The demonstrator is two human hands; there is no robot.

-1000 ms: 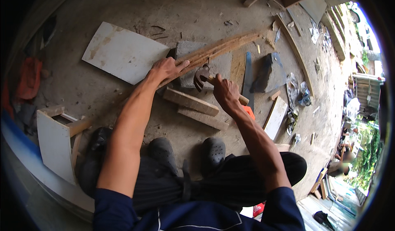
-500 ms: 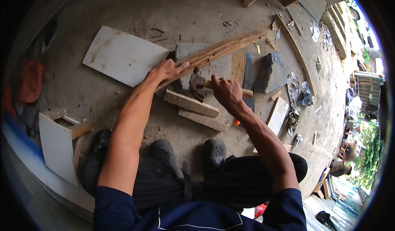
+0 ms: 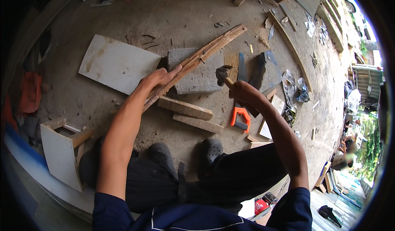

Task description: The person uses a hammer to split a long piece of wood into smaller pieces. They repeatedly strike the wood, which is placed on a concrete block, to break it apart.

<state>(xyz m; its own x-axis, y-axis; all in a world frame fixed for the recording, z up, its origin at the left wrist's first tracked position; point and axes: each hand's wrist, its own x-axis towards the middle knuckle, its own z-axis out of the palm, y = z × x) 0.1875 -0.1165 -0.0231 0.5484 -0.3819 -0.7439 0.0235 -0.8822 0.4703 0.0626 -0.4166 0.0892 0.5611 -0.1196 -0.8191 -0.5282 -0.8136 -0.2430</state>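
My left hand is closed round the lower part of a long, rough strip of wood. The strip slants up to the right across a grey concrete block, and a small stub sticks up from its upper side. To the right of the block, my right hand grips a claw hammer by its wooden handle. The hammer's head is apart from the strip. Beneath my right hand lies a handsaw with an orange handle, its blade partly hidden.
Two short wood pieces lie in front of the block. A white board lies to the left, and a white wooden frame stands nearer. A dark-wrapped block, plastic scraps and a long batten lie on the right.
My right hand has drawn the hammer right, away from the strip. The strip has turned, tilting more steeply, and the saw's orange handle has come into fuller view.
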